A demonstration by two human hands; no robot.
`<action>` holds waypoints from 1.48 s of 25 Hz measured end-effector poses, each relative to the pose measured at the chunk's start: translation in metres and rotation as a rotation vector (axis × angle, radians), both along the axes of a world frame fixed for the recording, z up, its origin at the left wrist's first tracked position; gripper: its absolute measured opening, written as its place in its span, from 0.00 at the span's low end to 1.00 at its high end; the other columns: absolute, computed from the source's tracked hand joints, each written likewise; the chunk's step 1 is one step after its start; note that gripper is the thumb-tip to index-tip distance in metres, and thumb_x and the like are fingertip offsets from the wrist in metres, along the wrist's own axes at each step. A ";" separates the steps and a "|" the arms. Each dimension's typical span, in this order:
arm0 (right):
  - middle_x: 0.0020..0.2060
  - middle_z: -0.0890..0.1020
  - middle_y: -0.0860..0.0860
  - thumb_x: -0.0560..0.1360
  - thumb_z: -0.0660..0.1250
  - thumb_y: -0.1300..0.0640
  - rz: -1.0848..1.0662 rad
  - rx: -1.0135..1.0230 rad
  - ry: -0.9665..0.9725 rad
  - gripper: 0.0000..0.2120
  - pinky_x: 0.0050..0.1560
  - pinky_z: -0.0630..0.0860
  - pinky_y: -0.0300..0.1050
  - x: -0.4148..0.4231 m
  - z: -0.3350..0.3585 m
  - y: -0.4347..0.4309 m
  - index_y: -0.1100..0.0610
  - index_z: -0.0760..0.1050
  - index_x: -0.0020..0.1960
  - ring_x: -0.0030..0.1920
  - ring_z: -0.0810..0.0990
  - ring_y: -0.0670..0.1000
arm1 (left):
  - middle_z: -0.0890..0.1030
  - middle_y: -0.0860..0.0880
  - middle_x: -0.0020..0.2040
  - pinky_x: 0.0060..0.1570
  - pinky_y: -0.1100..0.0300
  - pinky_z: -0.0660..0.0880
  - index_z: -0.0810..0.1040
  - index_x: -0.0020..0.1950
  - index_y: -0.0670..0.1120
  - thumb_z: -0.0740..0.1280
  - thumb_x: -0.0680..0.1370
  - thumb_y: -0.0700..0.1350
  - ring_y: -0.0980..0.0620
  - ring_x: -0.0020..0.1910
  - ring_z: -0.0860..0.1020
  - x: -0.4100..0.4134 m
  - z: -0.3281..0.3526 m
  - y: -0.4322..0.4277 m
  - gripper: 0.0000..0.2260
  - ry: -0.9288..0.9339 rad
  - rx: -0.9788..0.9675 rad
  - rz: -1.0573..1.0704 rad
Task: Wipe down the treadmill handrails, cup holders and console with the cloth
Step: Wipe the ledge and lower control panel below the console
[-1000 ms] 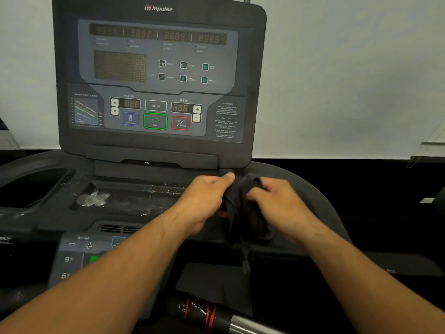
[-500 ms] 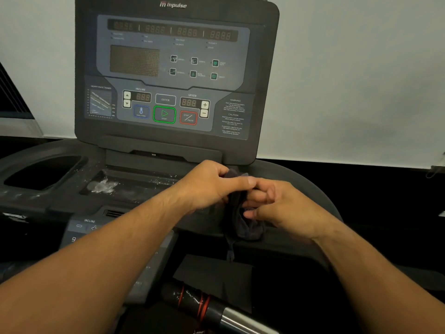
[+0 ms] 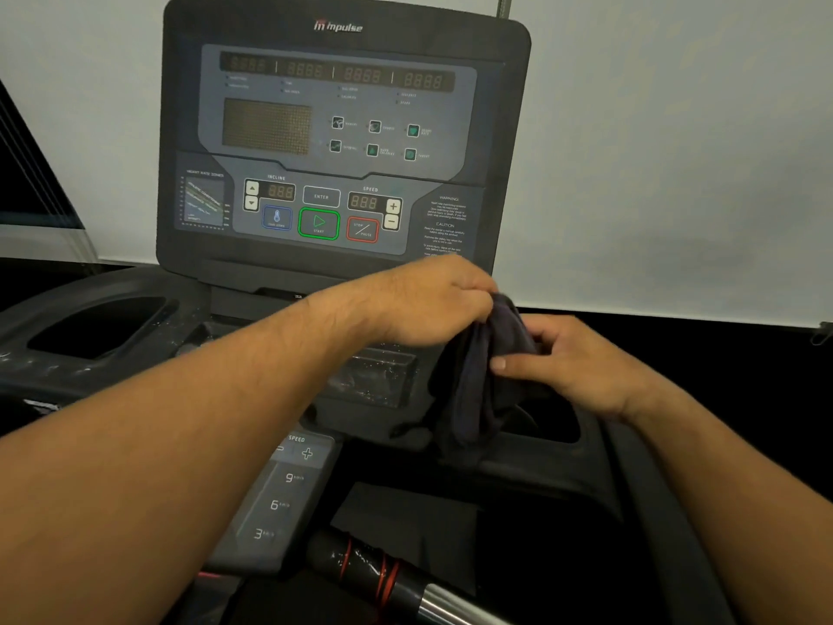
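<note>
1. Dark cloth [image 3: 478, 381] now hangs just below the console's [image 3: 342, 128] lower right corner, higher than a second ago.
2. Left hand [image 3: 432, 304] pinches its top, right hand [image 3: 581, 367] grips its side.
3. Looks like refolding, so I'd guess no wiping yet.

Right cup holder [image 3: 556, 424] partly behind cloth [image 3: 473, 385]

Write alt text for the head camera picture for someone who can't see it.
A person's left hand pinches the top of a dark cloth while the right hand grips its side, in front of a treadmill console. A dusty cup holder sits at the far left.
</note>
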State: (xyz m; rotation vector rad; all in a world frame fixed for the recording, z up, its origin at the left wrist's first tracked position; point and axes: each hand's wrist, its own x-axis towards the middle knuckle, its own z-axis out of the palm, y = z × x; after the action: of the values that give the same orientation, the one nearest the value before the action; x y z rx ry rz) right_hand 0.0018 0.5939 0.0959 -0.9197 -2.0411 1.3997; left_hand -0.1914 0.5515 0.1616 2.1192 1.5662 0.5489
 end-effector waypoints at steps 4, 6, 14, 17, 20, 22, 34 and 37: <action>0.30 0.77 0.51 0.71 0.72 0.47 -0.171 0.339 -0.260 0.15 0.36 0.68 0.44 0.003 0.029 0.016 0.60 0.79 0.39 0.33 0.72 0.46 | 0.75 0.58 0.35 0.36 0.65 0.67 0.81 0.48 0.47 0.58 0.79 0.40 0.59 0.37 0.72 -0.013 0.007 0.012 0.11 0.024 0.111 0.127; 0.31 0.81 0.48 0.74 0.70 0.45 -0.252 0.585 -0.424 0.13 0.38 0.72 0.44 0.001 0.050 0.023 0.54 0.83 0.43 0.34 0.77 0.47 | 0.75 0.58 0.36 0.37 0.66 0.67 0.81 0.50 0.47 0.58 0.79 0.39 0.57 0.39 0.72 -0.016 0.011 0.020 0.12 0.015 0.169 0.175; 0.37 0.82 0.48 0.73 0.70 0.44 -0.277 0.788 -0.802 0.09 0.43 0.76 0.46 -0.014 0.062 0.023 0.45 0.83 0.50 0.41 0.79 0.53 | 0.81 0.53 0.45 0.49 0.59 0.73 0.83 0.53 0.48 0.59 0.78 0.40 0.53 0.47 0.76 -0.028 0.000 0.032 0.13 0.007 0.257 0.203; 0.33 0.79 0.47 0.71 0.73 0.48 0.050 0.614 -0.862 0.08 0.39 0.72 0.42 -0.021 0.025 0.010 0.51 0.78 0.39 0.37 0.77 0.49 | 0.83 0.50 0.42 0.49 0.58 0.77 0.84 0.50 0.47 0.62 0.76 0.41 0.53 0.43 0.79 -0.040 -0.034 0.024 0.11 0.194 -0.029 0.075; 0.41 0.80 0.49 0.68 0.70 0.49 0.218 0.494 -0.856 0.09 0.44 0.75 0.45 -0.028 -0.017 -0.003 0.54 0.76 0.42 0.42 0.78 0.50 | 0.83 0.50 0.35 0.47 0.55 0.79 0.84 0.49 0.48 0.63 0.75 0.40 0.53 0.36 0.80 -0.044 -0.059 0.016 0.11 0.291 -0.288 -0.062; 0.40 0.79 0.47 0.68 0.67 0.52 0.153 0.374 -0.799 0.06 0.41 0.75 0.43 -0.033 -0.039 -0.014 0.52 0.73 0.42 0.40 0.78 0.49 | 0.84 0.48 0.36 0.48 0.54 0.79 0.83 0.49 0.49 0.62 0.75 0.41 0.55 0.34 0.81 -0.044 -0.069 0.013 0.11 0.267 -0.329 -0.055; 0.42 0.85 0.44 0.66 0.56 0.62 -0.468 0.600 -0.308 0.22 0.46 0.76 0.36 -0.046 -0.005 0.025 0.49 0.83 0.51 0.44 0.81 0.45 | 0.84 0.46 0.36 0.45 0.55 0.81 0.82 0.43 0.45 0.62 0.76 0.39 0.52 0.37 0.83 -0.047 -0.041 0.055 0.09 -0.268 -0.009 0.112; 0.53 0.84 0.52 0.66 0.56 0.54 -0.176 0.578 -0.590 0.23 0.58 0.75 0.47 -0.052 -0.065 -0.009 0.54 0.81 0.56 0.56 0.81 0.54 | 0.85 0.50 0.43 0.43 0.65 0.72 0.85 0.49 0.46 0.65 0.74 0.41 0.55 0.39 0.79 -0.059 -0.067 0.031 0.10 0.216 -0.089 -0.191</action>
State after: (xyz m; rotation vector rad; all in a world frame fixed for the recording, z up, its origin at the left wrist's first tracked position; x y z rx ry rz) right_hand -0.0497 0.5851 0.0306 -1.2902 -2.4974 0.4047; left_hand -0.2500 0.5823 0.0941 2.2889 1.4461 0.1877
